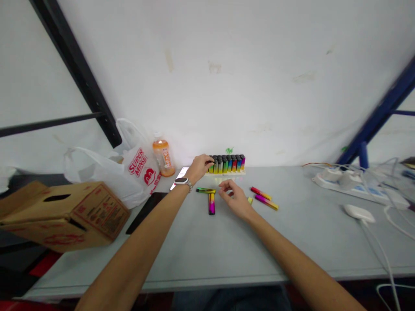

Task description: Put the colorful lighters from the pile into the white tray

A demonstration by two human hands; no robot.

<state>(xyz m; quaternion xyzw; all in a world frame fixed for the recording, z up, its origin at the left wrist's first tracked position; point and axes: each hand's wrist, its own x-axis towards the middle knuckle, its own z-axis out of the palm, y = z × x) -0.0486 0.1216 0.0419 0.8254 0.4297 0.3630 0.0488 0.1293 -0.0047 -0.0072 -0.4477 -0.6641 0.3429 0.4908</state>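
Colourful lighters (229, 164) with black tops stand upright in tight rows on a pale tray (240, 172) against the wall. At the row's left end, my left hand (200, 166) pinches a lighter by its black top (210, 161); its body is mostly hidden. My right hand (236, 199) hovers over the table with fingers loosely curled, thumb and forefinger apart, and nothing visible between them. Left of it lie a green-yellow lighter (206, 190) and a pink-yellow lighter (212, 204). To its right lie a red lighter (260, 193) and a magenta-yellow lighter (266, 202). Another yellowish one (250, 200) is partly hidden behind the right hand.
On the left stand a cardboard box (94, 211), a white plastic bag (136, 172) and an orange drink bottle (164, 156). A phone (178, 176) and a black flat item (145, 211) lie near my left forearm. Rightward are a power strip (356, 185), a white charger (359, 213) and cables.
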